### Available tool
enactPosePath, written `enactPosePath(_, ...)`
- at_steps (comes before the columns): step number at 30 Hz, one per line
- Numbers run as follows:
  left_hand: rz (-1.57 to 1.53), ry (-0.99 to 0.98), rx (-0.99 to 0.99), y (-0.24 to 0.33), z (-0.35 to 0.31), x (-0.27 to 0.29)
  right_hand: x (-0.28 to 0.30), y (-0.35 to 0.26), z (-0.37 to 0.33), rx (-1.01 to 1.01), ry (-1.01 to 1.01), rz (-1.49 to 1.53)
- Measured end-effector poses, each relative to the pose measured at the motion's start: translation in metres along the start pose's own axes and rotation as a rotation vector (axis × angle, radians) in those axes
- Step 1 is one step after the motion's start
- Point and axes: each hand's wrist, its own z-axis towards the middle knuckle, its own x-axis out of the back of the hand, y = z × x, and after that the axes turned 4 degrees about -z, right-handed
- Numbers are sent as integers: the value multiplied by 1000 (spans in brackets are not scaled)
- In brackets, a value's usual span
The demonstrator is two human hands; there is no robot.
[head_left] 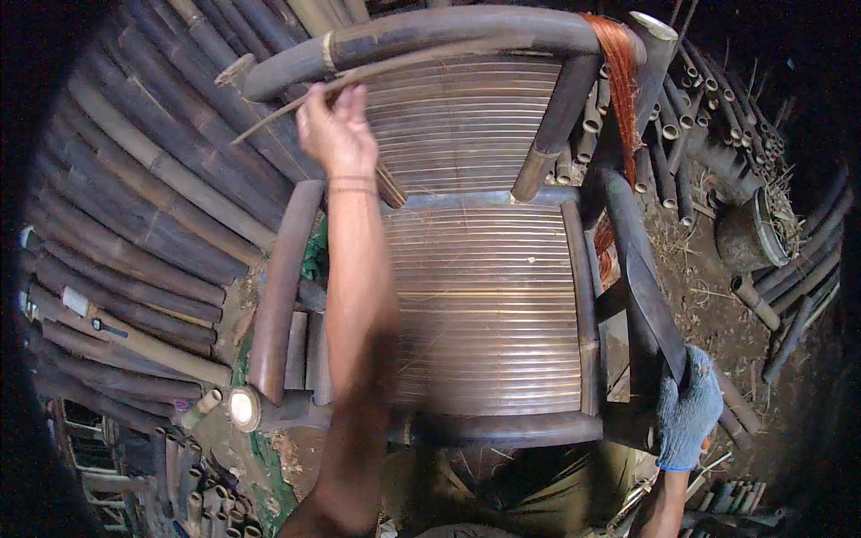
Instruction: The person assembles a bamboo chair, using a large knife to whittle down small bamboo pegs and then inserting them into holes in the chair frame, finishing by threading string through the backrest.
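Observation:
A dark bamboo chair point(466, 22) with a slatted seat and back stands in front of me. My bare left hand point(339, 133) is up by the top rail of the backrest, its fingers closed around a long thin bamboo strip point(408, 61). Motion blurs the strip, which runs along just beneath the rail. At the right, beside the armrest, my right hand point(691, 412) wears a grey-blue knitted glove. It grips a large knife point(653, 305) whose dark, broad blade points away from me along the armrest; the handle is hidden in the glove.
Orange-brown cord point(617, 81) hangs over the chair's upper right corner. Rows of dark bamboo poles point(152, 215) lie at the left. Short cut poles point(673, 125) are piled at the far right, near a bucket point(749, 233) of scraps. Further cut pieces point(215, 498) stand at lower left.

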Motion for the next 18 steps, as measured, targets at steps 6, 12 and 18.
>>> enactPosePath(6, 214, -61, -29, 84, -110, 4, 1, 0, 2, 34, 132, 127)
enactPosePath(12, 354, -178, -39, 113, -258, -30, 67, -46, 33, 140, 198, 423)
enactPosePath(18, 450, -861, -450, 124, -352, -88, 134, -79, 48, -224, -369, 1684)
